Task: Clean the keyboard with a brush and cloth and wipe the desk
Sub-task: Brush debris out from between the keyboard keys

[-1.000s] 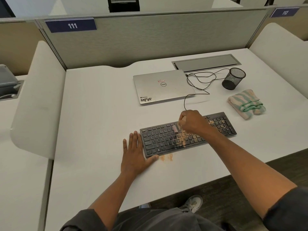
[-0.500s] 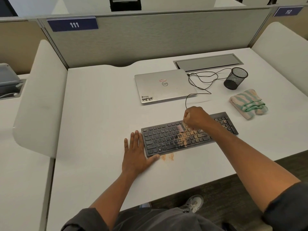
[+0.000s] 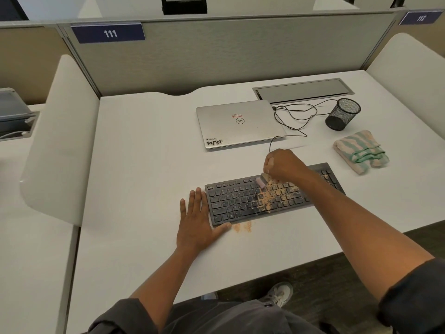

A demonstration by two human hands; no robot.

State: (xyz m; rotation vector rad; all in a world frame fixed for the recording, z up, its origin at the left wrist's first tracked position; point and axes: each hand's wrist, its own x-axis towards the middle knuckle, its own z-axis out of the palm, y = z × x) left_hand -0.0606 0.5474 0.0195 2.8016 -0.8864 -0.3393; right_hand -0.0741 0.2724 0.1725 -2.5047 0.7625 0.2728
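- The black keyboard [image 3: 265, 198] lies flat near the front edge of the white surface [image 3: 144, 165], angled slightly, its right end farther back than its left.
- Orange-tan dust [image 3: 277, 192] is scattered over the middle and right keys — a small patch of the same powder [image 3: 242, 227] sits on the surface just in front of the keyboard's front edge.
- The right hand [image 3: 284, 165] is curled round a small brush [image 3: 261, 180], whose pale bristle end points down and touches the keys near the top middle rows; the handle is mostly hidden inside the fist.
- The left hand [image 3: 198, 222] lies flat, palm down, on the surface just beside the keyboard's left end, fingers straight and spread a little, the thumb reaching along the front left corner.
- A folded cloth [image 3: 358, 151] with green and cream stripes rests on the surface to the right of the keyboard, apart from it.
- Behind the keyboard lies a closed silver laptop [image 3: 238, 124] with stickers on its lid; a thin black cable [image 3: 296, 116] loops from its right side toward the keyboard.
- A black mesh pen cup [image 3: 343, 114] stands behind the cloth, near a recessed metal hatch [image 3: 303, 91] in the surface.
- A grey partition [image 3: 216, 51] at the back carries a blue plate reading 111 [image 3: 108, 33].
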